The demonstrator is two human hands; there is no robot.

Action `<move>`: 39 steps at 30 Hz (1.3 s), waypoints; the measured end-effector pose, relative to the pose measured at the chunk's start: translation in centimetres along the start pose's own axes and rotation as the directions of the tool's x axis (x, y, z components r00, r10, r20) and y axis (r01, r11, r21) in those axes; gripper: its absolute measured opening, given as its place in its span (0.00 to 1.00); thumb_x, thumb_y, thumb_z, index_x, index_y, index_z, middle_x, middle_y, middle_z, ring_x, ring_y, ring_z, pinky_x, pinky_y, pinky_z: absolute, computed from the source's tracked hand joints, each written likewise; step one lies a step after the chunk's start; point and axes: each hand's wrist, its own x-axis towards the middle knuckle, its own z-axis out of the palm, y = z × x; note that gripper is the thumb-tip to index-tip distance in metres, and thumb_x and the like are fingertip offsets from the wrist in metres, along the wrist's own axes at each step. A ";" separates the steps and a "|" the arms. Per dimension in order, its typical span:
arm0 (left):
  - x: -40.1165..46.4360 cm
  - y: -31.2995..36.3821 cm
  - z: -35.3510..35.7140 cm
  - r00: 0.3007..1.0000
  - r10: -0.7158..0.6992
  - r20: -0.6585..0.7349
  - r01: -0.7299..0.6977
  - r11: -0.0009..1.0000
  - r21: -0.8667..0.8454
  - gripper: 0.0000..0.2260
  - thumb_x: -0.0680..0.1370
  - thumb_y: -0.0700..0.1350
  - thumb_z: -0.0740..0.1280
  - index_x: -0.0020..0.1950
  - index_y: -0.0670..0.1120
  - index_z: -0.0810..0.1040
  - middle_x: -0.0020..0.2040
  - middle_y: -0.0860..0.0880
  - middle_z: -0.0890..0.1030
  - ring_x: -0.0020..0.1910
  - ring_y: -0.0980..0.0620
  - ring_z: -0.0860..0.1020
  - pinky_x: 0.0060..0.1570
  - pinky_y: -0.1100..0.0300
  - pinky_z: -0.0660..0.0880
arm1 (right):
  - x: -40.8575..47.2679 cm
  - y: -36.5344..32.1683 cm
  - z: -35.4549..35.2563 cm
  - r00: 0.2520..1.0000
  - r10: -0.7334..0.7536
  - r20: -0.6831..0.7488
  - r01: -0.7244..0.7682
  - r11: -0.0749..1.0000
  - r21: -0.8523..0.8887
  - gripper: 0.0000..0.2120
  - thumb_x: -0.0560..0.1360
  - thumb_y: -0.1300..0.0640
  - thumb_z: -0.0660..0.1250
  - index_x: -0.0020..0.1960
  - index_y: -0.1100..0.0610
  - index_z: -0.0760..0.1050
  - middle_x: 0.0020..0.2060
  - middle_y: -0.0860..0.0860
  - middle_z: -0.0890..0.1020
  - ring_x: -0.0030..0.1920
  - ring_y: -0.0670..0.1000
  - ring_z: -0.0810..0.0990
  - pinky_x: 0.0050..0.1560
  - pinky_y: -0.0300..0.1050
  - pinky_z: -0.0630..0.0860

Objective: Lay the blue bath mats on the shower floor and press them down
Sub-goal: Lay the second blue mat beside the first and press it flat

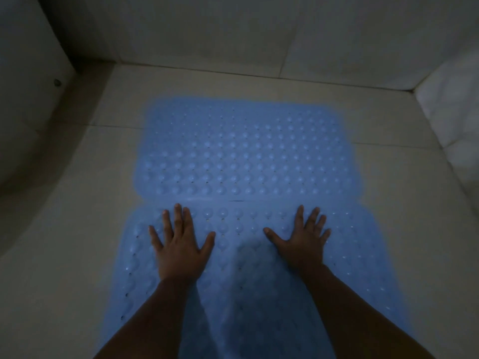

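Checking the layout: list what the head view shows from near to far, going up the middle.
near mat → left hand and right hand flat on it → seam → far mat → bare floor → wall

Tiled floor (404, 203) (two blue mats (243, 151))

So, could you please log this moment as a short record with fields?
place: tiled floor in a dim corner
far mat: lying flat
near mat: flat, its far edge meets the far mat
left hand: fingers spread, palm down on near mat
right hand: same, further right
stage: pressing near mat
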 end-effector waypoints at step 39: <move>4.9 -7.0 -3.8 0.947 0.271 0.170 -0.239 0.953 -0.187 0.39 0.77 0.63 0.45 0.83 0.42 0.55 0.84 0.43 0.50 0.83 0.46 0.47 0.81 0.47 0.43 | -1.9 -18.6 -0.1 0.773 -0.630 0.074 0.602 0.765 0.228 0.22 0.79 0.50 0.62 0.71 0.55 0.73 0.77 0.53 0.67 0.80 0.55 0.57 0.79 0.64 0.48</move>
